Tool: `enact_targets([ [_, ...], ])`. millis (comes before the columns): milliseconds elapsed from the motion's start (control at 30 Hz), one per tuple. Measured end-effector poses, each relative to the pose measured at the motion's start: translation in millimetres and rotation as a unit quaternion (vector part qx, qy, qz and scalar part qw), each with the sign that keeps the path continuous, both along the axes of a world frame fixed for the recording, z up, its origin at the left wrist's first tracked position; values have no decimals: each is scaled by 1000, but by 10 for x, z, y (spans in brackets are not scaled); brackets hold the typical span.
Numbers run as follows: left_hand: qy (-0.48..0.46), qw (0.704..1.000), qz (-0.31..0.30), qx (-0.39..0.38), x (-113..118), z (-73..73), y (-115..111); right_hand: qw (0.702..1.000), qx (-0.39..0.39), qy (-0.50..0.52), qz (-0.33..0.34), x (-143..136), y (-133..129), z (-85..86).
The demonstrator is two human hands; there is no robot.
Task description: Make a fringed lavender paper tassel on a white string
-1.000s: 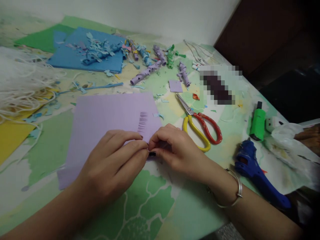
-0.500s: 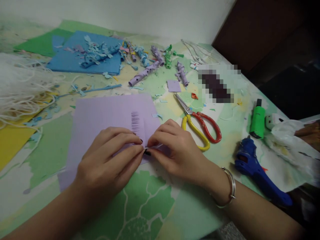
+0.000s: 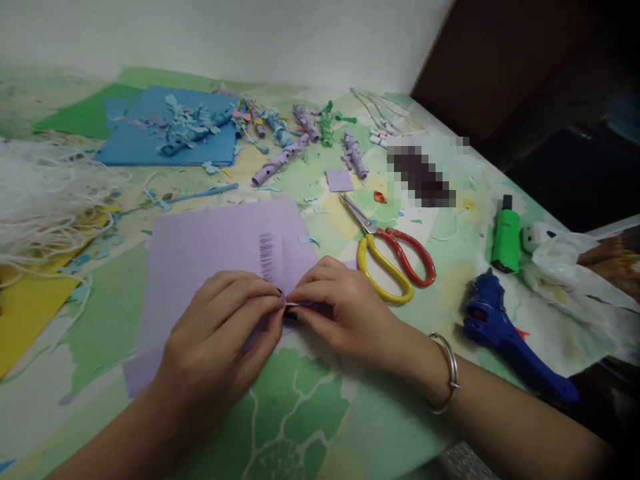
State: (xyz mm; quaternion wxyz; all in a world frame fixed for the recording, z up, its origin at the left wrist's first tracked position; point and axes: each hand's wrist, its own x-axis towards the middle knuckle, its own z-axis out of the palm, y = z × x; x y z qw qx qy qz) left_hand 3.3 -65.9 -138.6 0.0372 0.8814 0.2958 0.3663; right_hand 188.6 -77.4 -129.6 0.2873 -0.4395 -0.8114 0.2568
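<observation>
Near the front of the table lies a sheet of purple paper (image 3: 215, 233), with a row of short dark lines near its middle that could be slits or marks. Over its lower edge, my left hand (image 3: 227, 327) is closed in a pinch on the paper. My right hand (image 3: 345, 307), a silver bangle at its wrist, pinches the paper just beside the left fingertips. A thin pale edge shows between the fingers, and the fingers hide the rest of the pinched part. Scissors (image 3: 371, 235) with one red and one yellow handle lie just beyond my right hand.
Blue paper (image 3: 135, 150) with cut scraps and several curled paper rolls (image 3: 283, 160) lie at the back. White string (image 3: 50, 207) is heaped at left over yellow paper (image 3: 30, 300). At right are a blue glue gun (image 3: 515, 340), a green lighter-like object (image 3: 507, 237) and a plastic bag (image 3: 575, 267).
The view has shifted slightly, so the things at the back sit lower and those at right further left. Both hands keep their pinch on the purple paper, with little finger movement.
</observation>
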Motion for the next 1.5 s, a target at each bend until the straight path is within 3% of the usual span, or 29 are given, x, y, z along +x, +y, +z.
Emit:
enact_targets([
  [267,-15,1000,-7,-4,-6,13,9,998,22,53,-16,-10,-15,-24],
  [667,-10,1000,-9,7,16,44,26,998,49,40,-25,-6,-25,-39],
  [1000,-23,1000,-3,-11,4,39,17,997,10,72,-23,-9,-24,-39],
  [1500,-43,998,-27,-28,19,58,23,994,28,100,-18,-12,-34,-40],
])
